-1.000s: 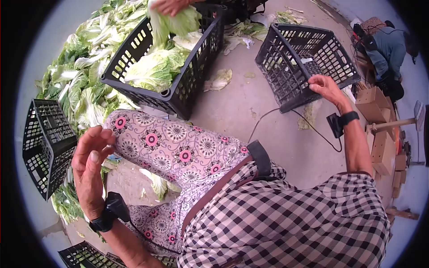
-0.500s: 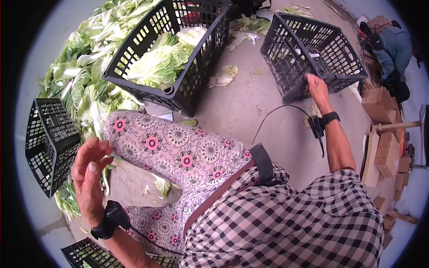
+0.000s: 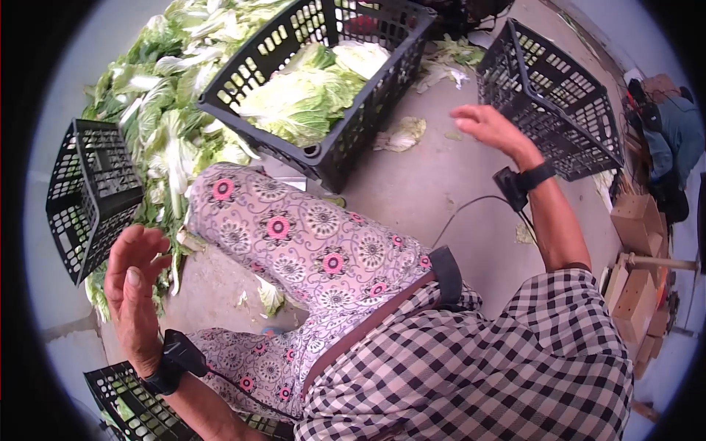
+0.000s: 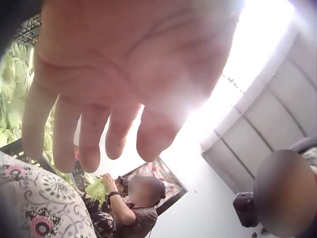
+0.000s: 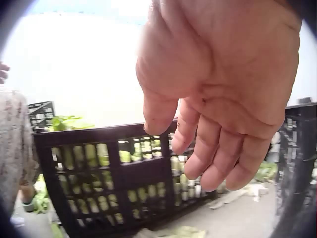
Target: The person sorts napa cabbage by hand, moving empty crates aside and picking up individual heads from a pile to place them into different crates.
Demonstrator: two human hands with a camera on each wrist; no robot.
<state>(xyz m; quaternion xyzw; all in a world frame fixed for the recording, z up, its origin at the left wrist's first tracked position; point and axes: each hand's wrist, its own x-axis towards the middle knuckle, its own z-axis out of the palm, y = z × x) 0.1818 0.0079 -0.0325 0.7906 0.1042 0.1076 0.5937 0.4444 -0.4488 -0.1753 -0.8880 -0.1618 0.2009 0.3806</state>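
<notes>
My left hand (image 3: 136, 298) is raised beside the patterned trouser leg (image 3: 287, 228), fingers loosely bent and holding nothing. In the left wrist view its palm and fingers (image 4: 64, 134) hang in front of the camera. My right hand (image 3: 496, 134) hovers over the floor between two black crates, its fingers relaxed and nothing in them. The crate with Chinese cabbages (image 3: 301, 99) inside has its black rim (image 3: 257, 134) left of this hand. Just right of the hand stands the other black crate (image 3: 504, 70). In the right wrist view, the cabbage crate (image 5: 141, 173) shows behind the right hand (image 5: 218, 109).
A heap of cabbage leaves (image 3: 173, 95) lies at the left. Another black crate (image 3: 88, 198) stands beside it, and one more (image 3: 140, 404) lower left. A loose leaf (image 3: 403, 134) lies on the floor. Cardboard boxes (image 3: 636, 224) line the right. Another person (image 4: 131, 213) handles a cabbage opposite.
My right hand went to the right crate's rim, then came off it and moved left. The other person's hand with a cabbage left the head view. My left hand stayed raised.
</notes>
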